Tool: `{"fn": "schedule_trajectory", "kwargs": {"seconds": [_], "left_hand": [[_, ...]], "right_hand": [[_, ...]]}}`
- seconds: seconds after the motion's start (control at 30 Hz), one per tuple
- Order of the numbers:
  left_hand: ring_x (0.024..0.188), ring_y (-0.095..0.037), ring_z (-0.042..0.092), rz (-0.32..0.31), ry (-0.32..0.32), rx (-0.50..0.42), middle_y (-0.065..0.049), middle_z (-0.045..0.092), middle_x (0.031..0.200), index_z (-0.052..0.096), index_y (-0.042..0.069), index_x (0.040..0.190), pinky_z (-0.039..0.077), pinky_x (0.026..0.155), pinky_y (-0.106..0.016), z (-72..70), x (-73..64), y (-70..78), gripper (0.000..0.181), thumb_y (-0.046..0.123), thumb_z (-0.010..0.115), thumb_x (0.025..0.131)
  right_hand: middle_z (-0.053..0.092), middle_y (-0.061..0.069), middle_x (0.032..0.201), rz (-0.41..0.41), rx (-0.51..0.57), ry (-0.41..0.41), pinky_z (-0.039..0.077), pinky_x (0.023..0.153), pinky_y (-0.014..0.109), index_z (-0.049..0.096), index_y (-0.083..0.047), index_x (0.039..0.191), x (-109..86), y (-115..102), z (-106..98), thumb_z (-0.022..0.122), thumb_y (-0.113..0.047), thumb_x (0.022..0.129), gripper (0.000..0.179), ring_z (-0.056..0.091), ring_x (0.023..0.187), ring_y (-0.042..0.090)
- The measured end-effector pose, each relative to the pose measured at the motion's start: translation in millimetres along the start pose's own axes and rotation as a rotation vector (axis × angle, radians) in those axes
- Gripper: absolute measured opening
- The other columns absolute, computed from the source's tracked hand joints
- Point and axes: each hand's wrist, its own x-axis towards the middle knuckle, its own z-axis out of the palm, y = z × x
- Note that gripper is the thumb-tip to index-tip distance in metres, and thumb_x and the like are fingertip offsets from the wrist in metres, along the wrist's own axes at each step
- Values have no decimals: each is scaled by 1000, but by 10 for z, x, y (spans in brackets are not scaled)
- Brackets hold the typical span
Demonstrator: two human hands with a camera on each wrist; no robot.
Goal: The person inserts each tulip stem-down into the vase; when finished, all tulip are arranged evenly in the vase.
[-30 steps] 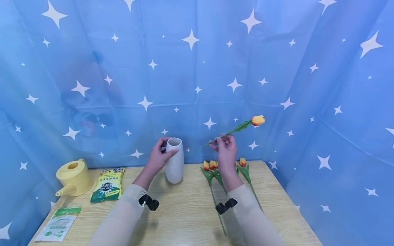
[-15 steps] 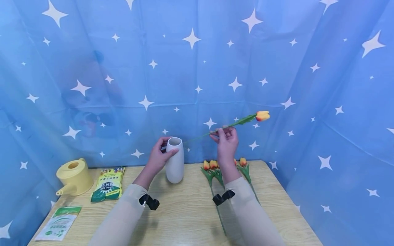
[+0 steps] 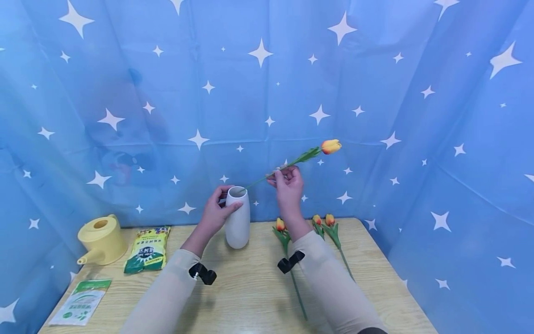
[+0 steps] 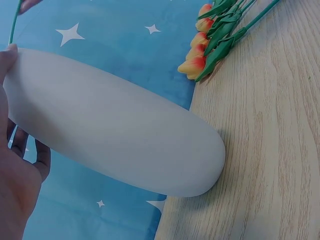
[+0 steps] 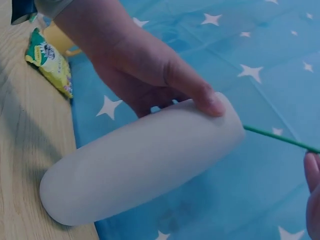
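A white vase [image 3: 237, 227] stands upright on the table, and my left hand [image 3: 215, 211] grips it near the rim, thumb at the front and fingers behind. My right hand [image 3: 289, 188] pinches the green stem of a yellow-orange tulip [image 3: 331, 146] above and right of the vase. The stem slants down leftward, its lower end just inside the vase mouth. In the right wrist view the stem [image 5: 277, 136] runs from the rim to my right fingertips. Several more tulips [image 4: 194, 62] lie on the table, partly hidden behind my right forearm in the head view.
At the left of the wooden table [image 3: 246, 297] are a yellow watering can [image 3: 102, 241], a yellow-green bag [image 3: 147, 250] and a white-green packet [image 3: 81, 302]. A blue curtain with white stars [image 3: 233, 102] hangs right behind the table.
My right hand has carried the tulip left and up, and the stem's end has come from beside the vase into its mouth. My left hand stays on the vase.
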Motion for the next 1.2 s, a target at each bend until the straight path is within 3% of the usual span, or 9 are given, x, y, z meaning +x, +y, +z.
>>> {"fn": "schedule_trajectory", "kwargs": {"seconds": [0.23, 0.43, 0.57, 0.77, 0.93, 1.2], "left_hand": [[131, -36, 60, 9, 0, -23, -13, 63, 141, 59, 15, 148, 51, 110, -59, 6, 5, 0, 59, 30, 88, 99], [130, -35, 60, 27, 5, -24, -13, 64, 140, 60, 14, 148, 51, 110, -58, 12, 14, -19, 58, 28, 88, 99], [130, -34, 60, 23, 14, -29, -12, 65, 140, 61, 15, 147, 51, 110, -56, 15, 16, -41, 58, 28, 88, 99], [130, -35, 61, 0, 24, -34, -12, 64, 140, 61, 15, 147, 52, 108, -57, 23, 9, -58, 58, 31, 89, 98], [131, -37, 60, -4, 23, -38, -12, 63, 141, 60, 15, 146, 53, 107, -57, 28, -1, -54, 58, 33, 88, 99], [133, -37, 58, -11, 17, -18, -10, 62, 143, 59, 17, 147, 51, 110, -60, 17, -10, -35, 59, 39, 86, 100]], "right_hand": [[69, 27, 104, -27, -123, -113, 66, 82, 31, 59, 12, 120, -8, 126, 148, 69, 5, 106, 18, 76, 86, 17], [71, 23, 101, -40, -224, -191, 66, 81, 31, 63, 12, 119, -25, 198, 237, 70, 5, 105, 17, 75, 85, 20], [74, 17, 98, -79, -346, -257, 65, 80, 33, 71, 4, 116, -33, 239, 282, 72, 4, 104, 12, 74, 85, 23], [78, 14, 103, -130, -532, -363, 63, 85, 39, 78, 4, 118, -28, 290, 309, 75, -1, 103, 16, 74, 92, 27], [77, 13, 104, -81, -577, -438, 64, 87, 43, 77, 3, 115, -36, 300, 323, 75, 0, 102, 13, 73, 95, 27], [75, 13, 106, -24, -615, -473, 63, 86, 42, 76, 3, 118, -23, 270, 372, 74, -1, 103, 16, 70, 97, 27]]}}
